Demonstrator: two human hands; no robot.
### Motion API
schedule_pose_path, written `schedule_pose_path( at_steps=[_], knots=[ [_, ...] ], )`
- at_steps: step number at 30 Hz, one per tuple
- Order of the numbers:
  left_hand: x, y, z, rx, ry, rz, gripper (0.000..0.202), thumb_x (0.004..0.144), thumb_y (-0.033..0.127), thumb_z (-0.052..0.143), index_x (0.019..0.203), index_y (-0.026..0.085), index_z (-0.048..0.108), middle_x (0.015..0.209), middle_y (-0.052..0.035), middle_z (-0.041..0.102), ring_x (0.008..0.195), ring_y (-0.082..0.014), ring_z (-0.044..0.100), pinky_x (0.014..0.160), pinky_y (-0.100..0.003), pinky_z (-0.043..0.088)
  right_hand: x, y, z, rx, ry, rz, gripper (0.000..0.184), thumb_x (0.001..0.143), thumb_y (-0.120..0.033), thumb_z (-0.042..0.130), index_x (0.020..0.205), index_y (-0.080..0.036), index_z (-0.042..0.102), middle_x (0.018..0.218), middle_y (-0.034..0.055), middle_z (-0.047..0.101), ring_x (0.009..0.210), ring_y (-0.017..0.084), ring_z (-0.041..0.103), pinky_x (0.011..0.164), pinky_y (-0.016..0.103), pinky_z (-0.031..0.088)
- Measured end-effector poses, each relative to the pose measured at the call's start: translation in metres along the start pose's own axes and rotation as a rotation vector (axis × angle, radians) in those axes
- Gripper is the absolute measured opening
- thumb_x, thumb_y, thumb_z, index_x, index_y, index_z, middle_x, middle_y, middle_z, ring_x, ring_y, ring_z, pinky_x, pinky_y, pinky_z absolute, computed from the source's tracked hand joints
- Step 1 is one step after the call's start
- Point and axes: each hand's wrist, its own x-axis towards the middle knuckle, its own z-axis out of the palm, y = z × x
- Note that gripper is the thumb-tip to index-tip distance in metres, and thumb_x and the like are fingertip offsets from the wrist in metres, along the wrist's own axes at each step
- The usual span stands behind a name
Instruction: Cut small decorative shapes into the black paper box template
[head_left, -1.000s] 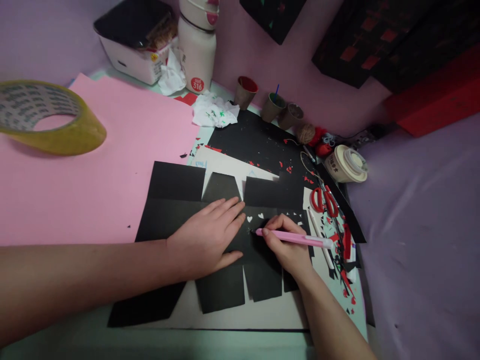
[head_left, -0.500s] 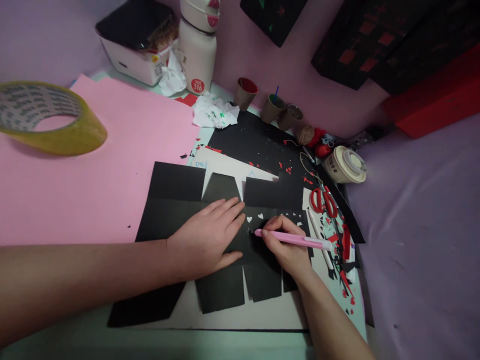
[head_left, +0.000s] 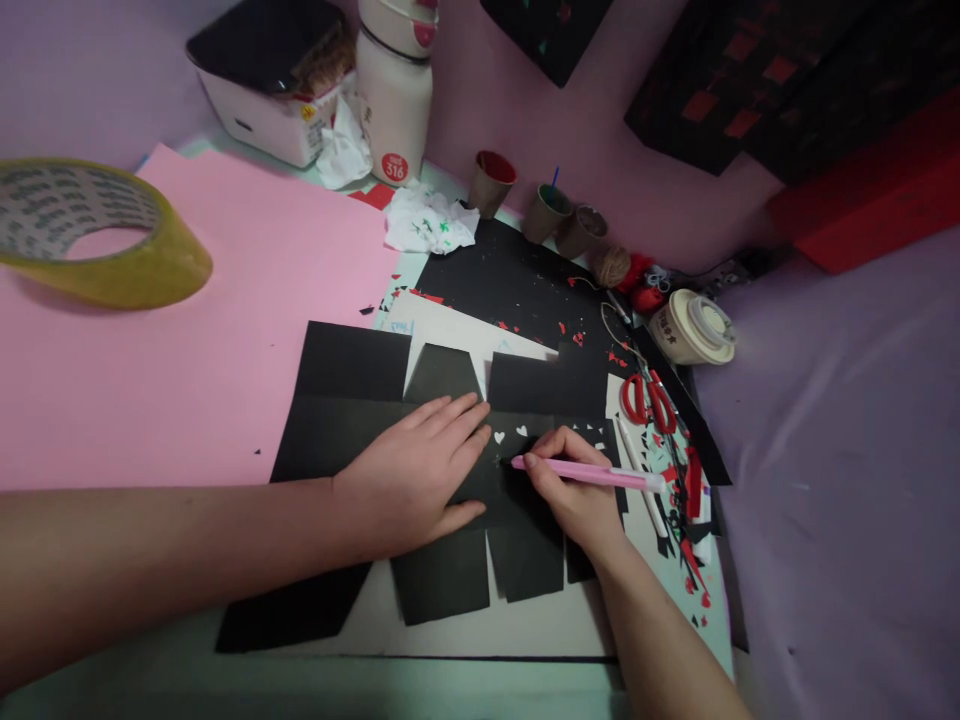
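Holding pen (head_left: 592,474): right hand (head_left: 583,500) | left hand (head_left: 416,480): fingers together | scissors (head_left: 643,399), 3 brown cups (head_left: 541,226) beyond

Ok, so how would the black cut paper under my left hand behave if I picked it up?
The black paper looks thin and flat, so it's probably light and somewhat bendy. Its lower flaps, split by gaps, would likely flex separately. The crease near its upper edge suggests it might fold there.
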Motion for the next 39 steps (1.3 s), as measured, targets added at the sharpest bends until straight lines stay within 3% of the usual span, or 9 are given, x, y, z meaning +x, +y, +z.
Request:
schedule_pose_path(
  at_steps=[39],
  knots=[
    [-0.0007,-0.0004,0.0010,-0.007,0.010,0.003,0.062,0.090,0.051,0.051,0.131,0.005,0.055,0.147,-0.0208,0.044,0.139,-0.0350,0.036,0.114,-0.047,0.030,-0.0001,-0.0003,0.0011,0.005,0.005,0.010,0.018,0.080,-0.024,0.067,0.067,-0.021,0.055,0.064,-0.0015,0.061,0.060,0.014,0.054,0.056,0.026,0.041]
  ],
)
